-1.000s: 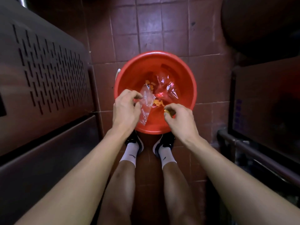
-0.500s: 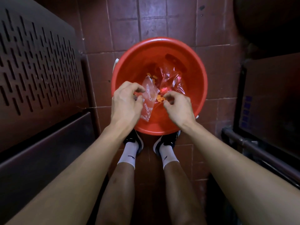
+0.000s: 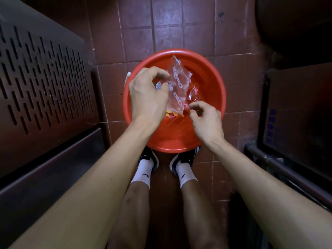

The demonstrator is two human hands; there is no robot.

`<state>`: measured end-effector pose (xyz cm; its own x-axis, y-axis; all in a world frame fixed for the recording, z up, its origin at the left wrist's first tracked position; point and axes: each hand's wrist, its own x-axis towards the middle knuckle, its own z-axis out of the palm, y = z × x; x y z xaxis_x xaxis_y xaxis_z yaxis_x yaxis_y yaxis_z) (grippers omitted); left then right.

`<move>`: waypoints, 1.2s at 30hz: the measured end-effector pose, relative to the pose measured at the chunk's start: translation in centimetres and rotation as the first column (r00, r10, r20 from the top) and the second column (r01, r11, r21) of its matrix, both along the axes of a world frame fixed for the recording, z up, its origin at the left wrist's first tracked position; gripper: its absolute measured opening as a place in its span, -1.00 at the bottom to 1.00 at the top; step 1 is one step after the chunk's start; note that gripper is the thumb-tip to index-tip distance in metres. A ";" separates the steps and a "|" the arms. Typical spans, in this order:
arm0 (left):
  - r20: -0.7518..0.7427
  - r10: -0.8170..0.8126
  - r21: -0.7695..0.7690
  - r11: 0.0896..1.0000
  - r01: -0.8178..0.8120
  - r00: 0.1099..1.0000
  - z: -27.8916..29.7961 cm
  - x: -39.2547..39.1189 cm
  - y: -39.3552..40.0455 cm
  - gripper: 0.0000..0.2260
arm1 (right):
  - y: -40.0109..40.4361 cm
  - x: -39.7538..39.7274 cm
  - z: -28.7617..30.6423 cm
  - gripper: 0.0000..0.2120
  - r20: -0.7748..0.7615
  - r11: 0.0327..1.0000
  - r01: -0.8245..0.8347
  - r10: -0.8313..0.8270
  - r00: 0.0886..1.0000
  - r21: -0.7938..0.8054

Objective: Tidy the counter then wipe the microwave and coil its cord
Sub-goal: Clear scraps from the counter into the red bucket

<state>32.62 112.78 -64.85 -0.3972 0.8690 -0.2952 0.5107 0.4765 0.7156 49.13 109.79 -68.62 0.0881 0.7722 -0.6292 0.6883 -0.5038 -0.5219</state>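
Fingers (image 3: pixel 162 76) of left hand (image 3: pixel 147 94) pinch clear printed plastic bag (image 3: pixel 177 87), held above red basin (image 3: pixel 213 87) on tiled floor (image 3: pixel 161 24). Right hand (image 3: pixel 206 121) over basin too, fingers curled, can't tell if holding anything. Orange scraps (image 3: pixel 172 115) in basin under bag.

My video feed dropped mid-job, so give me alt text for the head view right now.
Seen from above, the left hand pinches a clear printed plastic bag over a red basin on the tiled floor, while the right hand hovers beside it with loosely curled fingers. Orange bits lie in the basin.
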 end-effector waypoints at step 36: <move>0.182 0.085 -0.104 0.992 -0.067 0.980 -8.8 -0.4 -4.2 -0.78 | -0.9 -0.4 -2.7 -0.75 -0.009 1.000 0.020 -0.020 1.000 0.002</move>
<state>32.26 108.54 -73.66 -0.3910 0.8020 -0.4515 0.3328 0.5806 0.7431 48.73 108.88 -71.32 0.0983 0.7714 -0.6287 0.6734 -0.5167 -0.5287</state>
